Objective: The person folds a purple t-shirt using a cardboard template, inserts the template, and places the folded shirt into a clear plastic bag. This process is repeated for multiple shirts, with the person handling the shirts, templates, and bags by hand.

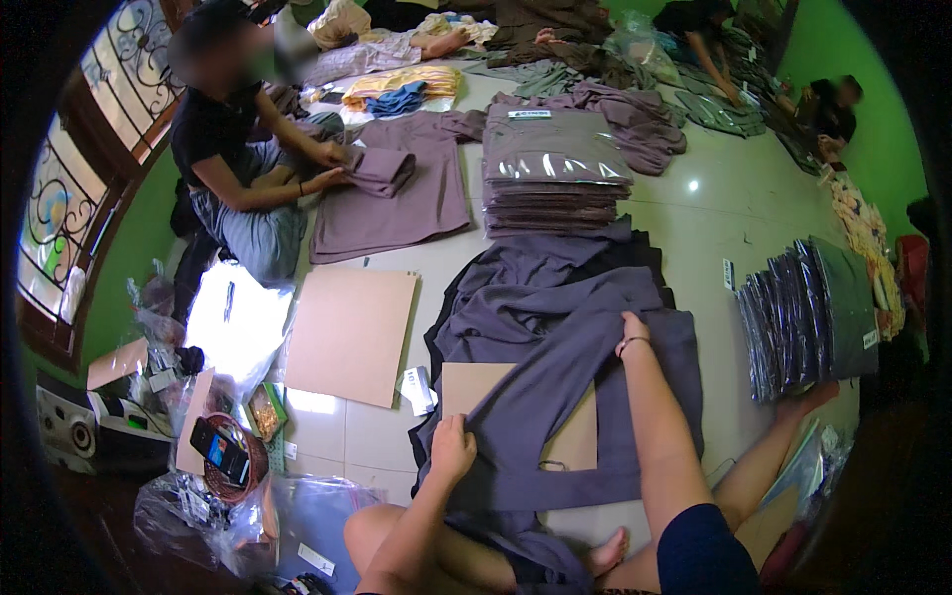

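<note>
A dark grey garment (pixel 540 342) is spread in front of me over a tan cardboard sheet (pixel 577 436). At its near left edge, my left hand (pixel 453 448) is closed on the cloth. Farther out and to the right, my right hand (pixel 633 332) pinches a fold of the same garment. Between my hands the fabric is stretched slantwise, and part of the cardboard shows on either side of it. More dark cloth lies underneath and beyond, and some hangs down near my lap.
A stack of bagged folded garments (pixel 555 169) stands beyond the cloth, another bagged row (pixel 808 317) at right. A larger cardboard sheet (pixel 352 337) lies left. Near left are a basket (pixel 236 456) with a phone (pixel 220 451) and plastic bags (pixel 317 516). A person (pixel 238 149) folds brown cloth at far left.
</note>
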Demonstrator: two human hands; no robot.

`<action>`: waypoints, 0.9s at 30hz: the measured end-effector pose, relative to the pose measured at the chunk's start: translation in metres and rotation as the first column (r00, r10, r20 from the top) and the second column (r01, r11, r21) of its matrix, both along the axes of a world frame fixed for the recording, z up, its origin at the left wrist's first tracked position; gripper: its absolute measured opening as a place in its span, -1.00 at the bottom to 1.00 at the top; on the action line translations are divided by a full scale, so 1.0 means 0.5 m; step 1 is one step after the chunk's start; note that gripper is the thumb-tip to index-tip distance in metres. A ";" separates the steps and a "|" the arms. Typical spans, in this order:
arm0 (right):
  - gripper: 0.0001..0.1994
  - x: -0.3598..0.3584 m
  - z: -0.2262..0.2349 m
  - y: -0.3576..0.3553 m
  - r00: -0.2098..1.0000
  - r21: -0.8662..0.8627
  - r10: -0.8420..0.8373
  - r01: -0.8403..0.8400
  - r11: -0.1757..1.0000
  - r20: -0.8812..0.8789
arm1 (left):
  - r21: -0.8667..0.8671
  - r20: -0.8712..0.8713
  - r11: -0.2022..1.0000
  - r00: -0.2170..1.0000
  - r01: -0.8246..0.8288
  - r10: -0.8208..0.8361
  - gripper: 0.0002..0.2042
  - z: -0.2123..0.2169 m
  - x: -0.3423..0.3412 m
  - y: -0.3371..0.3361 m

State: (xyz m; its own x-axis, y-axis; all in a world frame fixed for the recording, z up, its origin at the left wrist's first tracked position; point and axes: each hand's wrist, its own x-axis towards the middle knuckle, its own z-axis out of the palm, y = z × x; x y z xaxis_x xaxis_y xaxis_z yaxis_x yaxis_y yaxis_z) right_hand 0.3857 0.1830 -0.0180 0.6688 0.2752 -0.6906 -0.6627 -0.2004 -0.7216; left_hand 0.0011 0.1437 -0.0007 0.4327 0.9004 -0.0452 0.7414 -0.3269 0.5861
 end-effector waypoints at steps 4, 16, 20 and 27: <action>-0.67 0.016 0.129 -0.059 0.870 0.164 0.451 -0.483 0.860 0.199 | -0.010 -0.132 0.994 0.985 0.110 -0.110 -0.43 0.025 0.010 0.009; -0.57 -0.052 0.142 -0.580 0.984 0.429 0.103 -0.031 0.903 -0.147 | 0.297 -0.375 0.627 0.692 0.720 -0.617 -0.75 0.089 -0.011 -0.087; -0.53 -0.038 0.112 -0.590 0.668 -0.059 0.409 -0.481 0.875 0.622 | 0.245 -0.394 0.632 0.671 0.735 -0.628 -0.67 0.110 -0.013 -0.098; -0.71 -0.005 0.119 -0.547 -0.072 -0.812 0.821 -0.220 0.540 0.566 | 0.308 0.023 0.873 0.914 0.379 -0.405 -0.78 0.105 -0.012 -0.065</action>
State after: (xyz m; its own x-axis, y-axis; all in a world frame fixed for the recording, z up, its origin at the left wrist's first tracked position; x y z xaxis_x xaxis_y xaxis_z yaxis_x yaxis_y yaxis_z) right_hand 0.3833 -0.0907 0.0415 0.5635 0.8241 0.0571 0.7937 -0.5209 -0.3142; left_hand -0.0047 0.1114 0.0519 0.7435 0.6226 0.2440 0.4687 -0.7455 0.4739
